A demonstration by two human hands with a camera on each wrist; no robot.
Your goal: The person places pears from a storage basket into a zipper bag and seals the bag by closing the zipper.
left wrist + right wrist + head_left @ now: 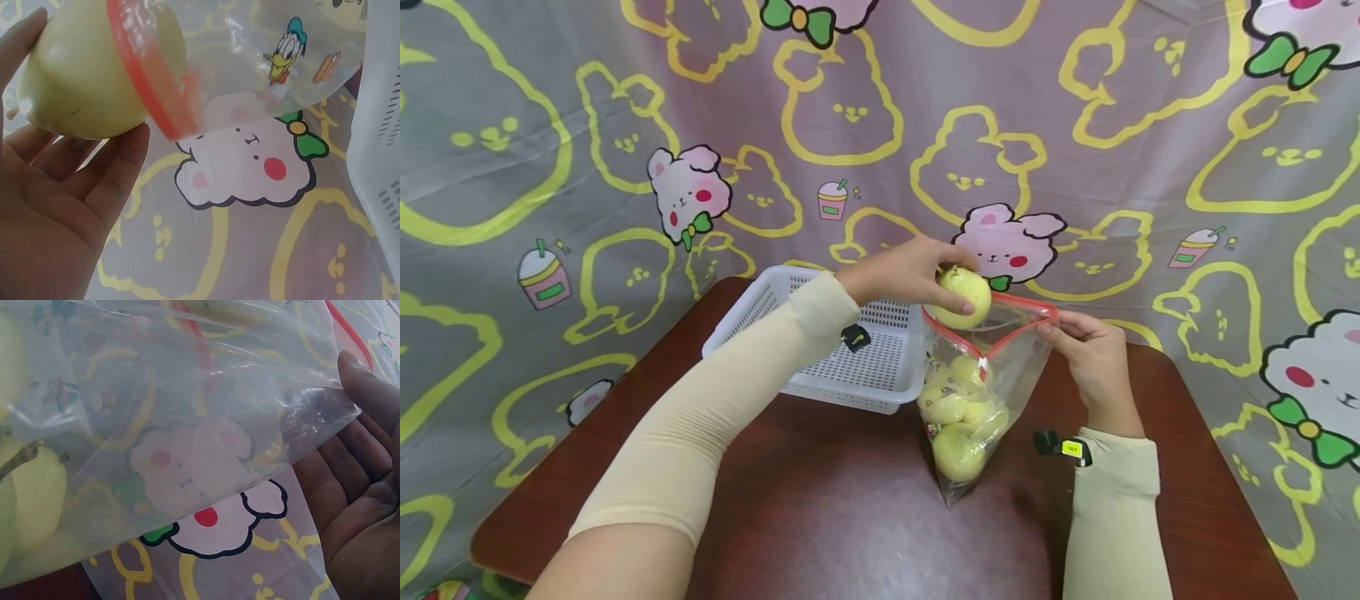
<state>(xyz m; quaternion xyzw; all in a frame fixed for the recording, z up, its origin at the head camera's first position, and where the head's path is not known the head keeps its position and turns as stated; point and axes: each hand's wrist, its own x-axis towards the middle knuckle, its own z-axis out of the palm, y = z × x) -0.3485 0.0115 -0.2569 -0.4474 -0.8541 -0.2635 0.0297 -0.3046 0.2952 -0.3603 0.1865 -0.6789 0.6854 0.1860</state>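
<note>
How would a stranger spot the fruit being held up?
On the dark brown table stands a white perforated plastic basket, with a red-rimmed clear plastic bag to its right. At the bag's mouth is a round pale-yellow fruit. It alone is in the left hand; the other fruits sit lower, inside.

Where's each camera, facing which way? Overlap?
Head: worn on the head, facing forward and down at basket, bag; left hand, right hand, sleeved arms show.
Left wrist: on that wrist, towards a yellow fruit; left fingers and palm show.
Right wrist: on that wrist, towards the bag's edge; right fingers and palm show.
All three share bag and printed backdrop.
</note>
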